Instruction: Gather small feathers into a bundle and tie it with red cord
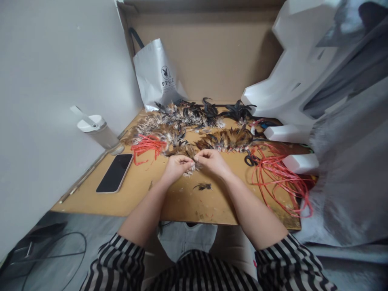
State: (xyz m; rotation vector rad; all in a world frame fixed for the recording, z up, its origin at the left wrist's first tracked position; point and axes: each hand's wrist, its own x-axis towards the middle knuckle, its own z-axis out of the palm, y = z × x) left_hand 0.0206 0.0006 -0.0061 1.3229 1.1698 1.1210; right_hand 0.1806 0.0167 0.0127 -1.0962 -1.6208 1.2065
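Observation:
My left hand (178, 166) and my right hand (213, 162) meet over the middle of the wooden table. Each is closed in a pinch, fingertips almost touching, on a small bunch of brown feathers (190, 150) that rises between them. Pale fluff (189, 172) shows just below the left fingertips. Exactly how each finger grips is too small to make out. A loose dark feather (203, 186) lies on the table nearer to me. Right behind my hands stretches a row of brown feather bunches (227, 139), and cut red plastic strips (148, 146) lie to the left.
More feathers (190, 113) are heaped at the back of the table (133, 202). A phone (115, 173) and a lidded cup (101, 132) are on the left. Black-handled scissors (249, 160) and tangled red strips (280, 178) lie right, beside white foam (300, 163). A silver bag (156, 76) stands behind.

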